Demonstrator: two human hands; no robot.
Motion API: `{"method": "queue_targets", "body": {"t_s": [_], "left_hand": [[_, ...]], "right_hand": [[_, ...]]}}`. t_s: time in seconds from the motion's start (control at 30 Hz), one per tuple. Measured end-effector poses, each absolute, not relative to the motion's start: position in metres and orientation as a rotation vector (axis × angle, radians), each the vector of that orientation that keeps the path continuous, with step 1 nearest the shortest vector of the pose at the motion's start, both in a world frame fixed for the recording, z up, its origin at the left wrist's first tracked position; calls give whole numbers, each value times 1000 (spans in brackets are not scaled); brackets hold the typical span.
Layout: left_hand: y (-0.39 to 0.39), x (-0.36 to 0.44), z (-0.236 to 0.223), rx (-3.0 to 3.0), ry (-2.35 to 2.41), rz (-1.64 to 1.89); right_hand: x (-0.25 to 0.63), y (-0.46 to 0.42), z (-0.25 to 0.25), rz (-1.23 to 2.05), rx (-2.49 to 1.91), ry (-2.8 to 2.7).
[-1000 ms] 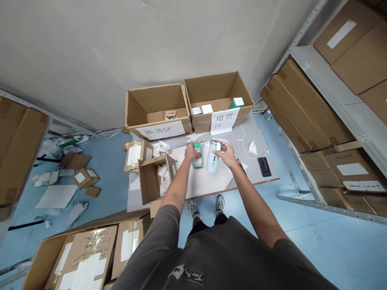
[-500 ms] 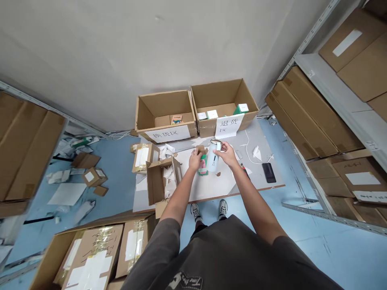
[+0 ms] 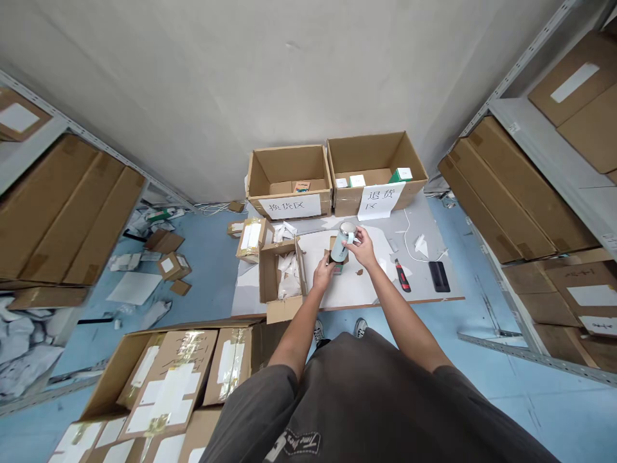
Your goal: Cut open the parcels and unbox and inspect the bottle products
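My right hand grips a pale blue insulated bottle with a silvery top, its fingers around the upper part by the handle. The bottle leans, its lower end down at the dark mouth of a small green box on the table. I cannot tell how far inside it is. My left hand is closed on the left side of that box, which it partly hides. A brown flap of the box shows behind the bottle.
Two cartons with handwritten paper signs, the left carton and right carton, stand at the back. An open carton with white paper sits left. A red-black box cutter and a black phone lie right. Loaded shelves flank both sides.
The bottle has tilted and its lower end has come to the box mouth. My left hand has shifted down to the box's near left side. The view has swung left.
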State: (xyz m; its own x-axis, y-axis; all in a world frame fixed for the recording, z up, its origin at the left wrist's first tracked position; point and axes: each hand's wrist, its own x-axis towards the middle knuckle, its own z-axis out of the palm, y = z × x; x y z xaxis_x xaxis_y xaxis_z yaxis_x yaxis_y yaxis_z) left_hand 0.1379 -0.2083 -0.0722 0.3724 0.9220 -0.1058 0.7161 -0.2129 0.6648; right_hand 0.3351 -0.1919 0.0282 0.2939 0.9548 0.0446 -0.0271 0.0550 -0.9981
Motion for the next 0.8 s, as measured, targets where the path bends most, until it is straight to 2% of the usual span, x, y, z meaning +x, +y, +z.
{"method": "queue_targets", "body": {"t_s": [0.53,0.67,0.8], "left_hand": [[-235,131,-94,1936,1452,644],[-235,129,-84,1922,1426,625],[-224,127,-54,1849,1576,611]], "right_hand": [[315,-216,-45,998,-1351,-1210],[315,-222,-58,1014,-1375,-1245],[312,-223,-65,1020,-1406,-1263]]}}
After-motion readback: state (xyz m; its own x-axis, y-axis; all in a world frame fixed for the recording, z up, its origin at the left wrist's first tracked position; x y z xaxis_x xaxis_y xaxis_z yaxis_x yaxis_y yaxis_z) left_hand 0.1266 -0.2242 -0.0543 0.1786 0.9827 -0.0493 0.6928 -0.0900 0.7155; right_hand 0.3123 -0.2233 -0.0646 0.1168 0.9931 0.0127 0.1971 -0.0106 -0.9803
